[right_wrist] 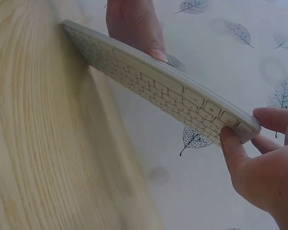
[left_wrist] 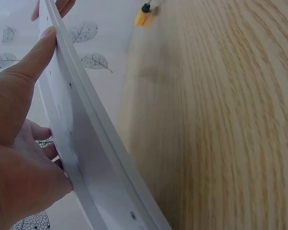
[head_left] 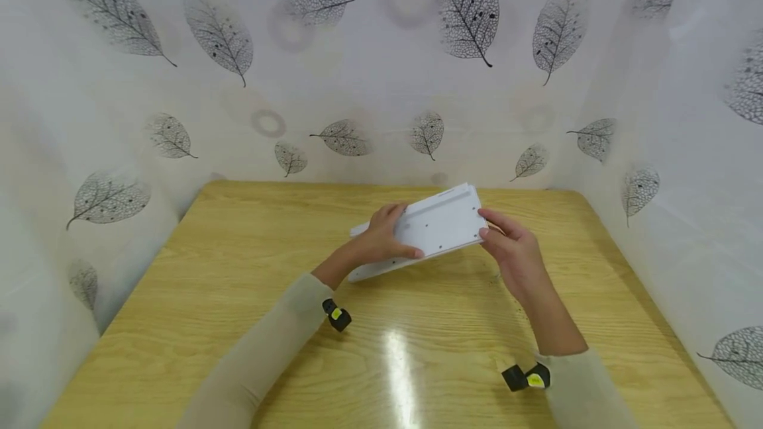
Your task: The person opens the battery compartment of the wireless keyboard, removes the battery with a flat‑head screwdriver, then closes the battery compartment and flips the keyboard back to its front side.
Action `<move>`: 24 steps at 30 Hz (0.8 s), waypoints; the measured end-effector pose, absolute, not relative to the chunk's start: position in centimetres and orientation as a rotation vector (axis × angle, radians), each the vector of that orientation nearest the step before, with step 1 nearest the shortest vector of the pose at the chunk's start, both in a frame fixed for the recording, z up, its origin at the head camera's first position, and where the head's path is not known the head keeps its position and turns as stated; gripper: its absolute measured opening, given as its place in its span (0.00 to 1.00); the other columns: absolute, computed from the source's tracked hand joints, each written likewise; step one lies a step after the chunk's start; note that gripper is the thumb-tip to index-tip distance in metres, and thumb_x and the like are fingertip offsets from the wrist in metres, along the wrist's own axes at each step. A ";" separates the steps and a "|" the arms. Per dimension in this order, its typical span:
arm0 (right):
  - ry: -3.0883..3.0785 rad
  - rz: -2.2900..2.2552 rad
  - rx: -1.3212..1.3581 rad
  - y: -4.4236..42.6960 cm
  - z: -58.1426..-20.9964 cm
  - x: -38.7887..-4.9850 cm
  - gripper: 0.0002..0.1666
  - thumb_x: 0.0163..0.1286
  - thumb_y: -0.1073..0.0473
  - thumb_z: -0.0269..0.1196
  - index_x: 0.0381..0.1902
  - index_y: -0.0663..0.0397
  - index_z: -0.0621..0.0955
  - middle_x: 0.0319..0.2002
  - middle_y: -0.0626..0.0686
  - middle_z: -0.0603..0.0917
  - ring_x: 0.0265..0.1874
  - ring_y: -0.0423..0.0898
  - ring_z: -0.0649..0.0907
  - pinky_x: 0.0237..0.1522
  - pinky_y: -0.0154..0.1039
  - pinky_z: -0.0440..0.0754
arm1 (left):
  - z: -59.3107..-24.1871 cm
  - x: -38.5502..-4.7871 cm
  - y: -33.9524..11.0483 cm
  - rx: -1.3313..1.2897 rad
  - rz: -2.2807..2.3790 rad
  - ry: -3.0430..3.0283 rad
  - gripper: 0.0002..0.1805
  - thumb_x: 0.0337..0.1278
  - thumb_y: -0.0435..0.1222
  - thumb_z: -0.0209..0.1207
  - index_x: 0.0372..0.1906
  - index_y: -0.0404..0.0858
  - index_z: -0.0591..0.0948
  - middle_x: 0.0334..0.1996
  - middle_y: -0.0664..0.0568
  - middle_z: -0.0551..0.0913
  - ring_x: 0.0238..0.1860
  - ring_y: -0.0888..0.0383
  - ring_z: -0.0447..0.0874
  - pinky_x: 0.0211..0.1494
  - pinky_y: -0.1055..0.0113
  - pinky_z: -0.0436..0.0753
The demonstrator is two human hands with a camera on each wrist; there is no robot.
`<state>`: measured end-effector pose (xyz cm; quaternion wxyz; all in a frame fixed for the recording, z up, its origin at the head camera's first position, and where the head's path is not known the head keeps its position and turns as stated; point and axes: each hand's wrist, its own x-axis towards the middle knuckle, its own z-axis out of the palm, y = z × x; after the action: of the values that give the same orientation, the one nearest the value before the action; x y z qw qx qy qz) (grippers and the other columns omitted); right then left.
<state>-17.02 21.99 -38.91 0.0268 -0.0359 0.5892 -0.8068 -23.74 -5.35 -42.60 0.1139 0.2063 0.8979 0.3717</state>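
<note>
A white keyboard (head_left: pixel 447 224) is held tilted above the table, its underside with small screws facing the head camera. Its rows of white keys (right_wrist: pixel 173 93) show in the right wrist view. My left hand (head_left: pixel 381 237) grips the left part, thumb on the underside and other fingers over the far edge. At the right end, my right hand (head_left: pixel 515 253) pinches the corner between thumb and fingers. The left wrist view looks along the keyboard's long side (left_wrist: pixel 86 115), with the left thumb against it. The left end hangs low, near the tabletop; whether it touches cannot be told.
Beneath is a wooden table (head_left: pixel 286 230) with light glare near its front. White cloth (head_left: pixel 381 85) printed with grey leaves hangs behind and at both sides. Each sleeve bears a small black device (head_left: pixel 338 316) with a yellow mark.
</note>
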 end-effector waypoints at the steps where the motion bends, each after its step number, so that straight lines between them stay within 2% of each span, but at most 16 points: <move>1: 1.851 -2.461 -0.101 22.0 -39.1 -17.0 0.22 0.71 0.69 0.62 0.62 0.62 0.79 0.60 0.50 0.76 0.53 0.39 0.83 0.57 0.31 0.80 | -42.6 -23.7 -5.4 0.610 1.077 2.640 0.63 0.47 0.59 0.73 0.82 0.44 0.48 0.80 0.41 0.47 0.80 0.40 0.42 0.77 0.41 0.55; 7: 1.946 -2.345 -0.016 21.9 -40.2 -16.9 0.32 0.71 0.68 0.63 0.70 0.70 0.69 0.65 0.56 0.72 0.53 0.37 0.82 0.56 0.29 0.80 | -43.3 -23.6 -6.3 0.598 1.015 2.651 0.63 0.47 0.59 0.73 0.81 0.42 0.49 0.80 0.41 0.48 0.80 0.40 0.42 0.78 0.41 0.54; 10: 1.996 -2.276 0.031 22.1 -40.5 -16.7 0.34 0.72 0.67 0.61 0.72 0.71 0.66 0.70 0.60 0.67 0.55 0.35 0.80 0.56 0.28 0.79 | -43.9 -23.6 -7.0 0.593 0.977 2.663 0.62 0.47 0.59 0.73 0.81 0.42 0.51 0.80 0.42 0.50 0.80 0.40 0.45 0.78 0.41 0.55; 14: 2.069 -2.177 0.057 22.4 -41.0 -16.4 0.34 0.73 0.65 0.61 0.73 0.68 0.65 0.74 0.60 0.63 0.58 0.35 0.77 0.55 0.26 0.79 | -44.5 -23.6 -8.0 0.598 0.939 2.689 0.62 0.46 0.61 0.73 0.81 0.43 0.53 0.79 0.41 0.53 0.79 0.39 0.48 0.77 0.41 0.55; 24: 2.224 -1.952 0.075 22.2 -42.2 -16.3 0.31 0.73 0.62 0.61 0.71 0.63 0.70 0.75 0.57 0.64 0.71 0.52 0.68 0.52 0.23 0.78 | -45.2 -23.2 -10.1 0.566 0.830 2.736 0.61 0.47 0.63 0.70 0.81 0.45 0.53 0.79 0.41 0.55 0.78 0.39 0.50 0.78 0.41 0.52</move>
<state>-16.31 22.19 -42.24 0.0905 0.0251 0.7483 -0.6567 -23.21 -10.15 -45.19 0.1132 0.1928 0.9327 0.2829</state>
